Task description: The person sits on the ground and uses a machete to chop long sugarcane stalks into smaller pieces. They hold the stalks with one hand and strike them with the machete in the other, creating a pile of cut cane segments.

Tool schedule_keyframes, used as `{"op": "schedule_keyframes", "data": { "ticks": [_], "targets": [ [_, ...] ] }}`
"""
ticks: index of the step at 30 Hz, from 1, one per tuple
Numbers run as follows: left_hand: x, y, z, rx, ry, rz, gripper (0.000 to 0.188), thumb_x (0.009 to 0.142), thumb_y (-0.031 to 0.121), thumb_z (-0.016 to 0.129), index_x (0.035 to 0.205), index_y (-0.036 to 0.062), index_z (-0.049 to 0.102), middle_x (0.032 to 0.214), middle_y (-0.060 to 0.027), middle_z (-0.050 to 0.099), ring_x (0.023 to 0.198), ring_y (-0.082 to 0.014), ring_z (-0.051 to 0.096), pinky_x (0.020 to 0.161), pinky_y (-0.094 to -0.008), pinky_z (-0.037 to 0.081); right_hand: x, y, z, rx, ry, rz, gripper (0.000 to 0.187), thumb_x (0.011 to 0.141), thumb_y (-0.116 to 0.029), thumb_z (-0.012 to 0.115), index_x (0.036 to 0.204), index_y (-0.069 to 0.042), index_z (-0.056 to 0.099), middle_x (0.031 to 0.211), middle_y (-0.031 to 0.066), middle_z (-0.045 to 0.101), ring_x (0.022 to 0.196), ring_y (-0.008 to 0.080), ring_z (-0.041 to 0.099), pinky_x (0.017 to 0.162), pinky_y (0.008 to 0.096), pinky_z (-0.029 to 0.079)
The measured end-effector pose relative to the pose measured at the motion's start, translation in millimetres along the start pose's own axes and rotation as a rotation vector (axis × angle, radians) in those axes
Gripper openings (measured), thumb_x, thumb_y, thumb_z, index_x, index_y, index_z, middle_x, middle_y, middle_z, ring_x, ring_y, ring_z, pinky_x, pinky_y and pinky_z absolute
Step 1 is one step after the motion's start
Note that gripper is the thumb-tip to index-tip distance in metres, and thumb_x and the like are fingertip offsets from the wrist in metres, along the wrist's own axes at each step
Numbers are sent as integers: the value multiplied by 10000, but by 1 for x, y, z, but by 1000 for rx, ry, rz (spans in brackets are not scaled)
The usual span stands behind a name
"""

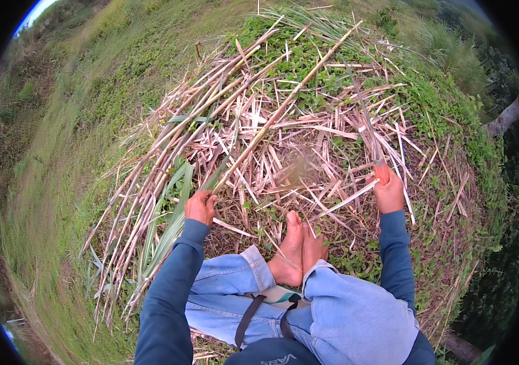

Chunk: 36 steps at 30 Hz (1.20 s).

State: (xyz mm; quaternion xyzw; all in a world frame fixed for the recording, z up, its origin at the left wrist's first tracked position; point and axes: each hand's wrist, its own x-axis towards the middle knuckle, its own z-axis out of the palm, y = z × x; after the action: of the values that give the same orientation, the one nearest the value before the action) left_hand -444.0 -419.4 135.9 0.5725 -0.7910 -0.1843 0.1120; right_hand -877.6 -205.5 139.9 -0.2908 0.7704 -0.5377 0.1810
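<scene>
My left hand (201, 208) is closed around the lower end of a long, straight cane stalk (284, 108). The stalk slants away up and to the right over the litter. Green leaf blades (165, 243) hang beside that hand and forearm. In my right hand (389, 193) is the orange handle of a machete (380, 170), gripped in closed fingers. Its long, thin blade points away from me, tip to the right of the stalk's far end. Blade and stalk are apart.
A bundle of long dry stalks (168, 161) lies to the left. Cut, peeled strips (326, 131) cover the ground ahead. My bare feet (293, 252) rest just in front of me. Green weeds (448, 118) and a tree trunk (506, 115) stand at the right.
</scene>
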Motion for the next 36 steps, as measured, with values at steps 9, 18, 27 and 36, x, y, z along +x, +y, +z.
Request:
{"op": "schedule_keyframes", "data": {
  "ticks": [9,18,27,36],
  "targets": [
    [-24,26,-81,5,122,210,192,854,144,662,1007,30,684,834,-196,662,716,-353,645,634,-414,496,49,-136,-43,-21,126,-91,195,863,-177,691,828,-29,570,616,-29,507,480,67,434,457,247,367],
    [-111,-14,-98,-88,26,-23,204,857,138,675,991,-16,674,745,-208,646,651,-327,651,600,-382,494,-47,-59,78,-752,-630,-248,275,792,-270,632,965,-59,598,823,228,665,750,429,641,681,512,522],
    [-152,-48,-93,-65,129,37,185,848,120,687,985,-3,676,789,-174,655,668,-293,624,627,-366,480,-35,-55,68,-894,-691,-193,347,790,-300,631,1056,-79,606,806,229,667,761,430,649,717,517,528],
    [-156,-33,-77,36,66,-38,218,833,142,674,1041,76,674,783,-147,599,726,-344,588,655,-436,462,-73,-30,73,-809,-533,-99,359,781,-294,641,1063,-75,599,787,239,663,769,422,652,718,525,515]
  ]
}}
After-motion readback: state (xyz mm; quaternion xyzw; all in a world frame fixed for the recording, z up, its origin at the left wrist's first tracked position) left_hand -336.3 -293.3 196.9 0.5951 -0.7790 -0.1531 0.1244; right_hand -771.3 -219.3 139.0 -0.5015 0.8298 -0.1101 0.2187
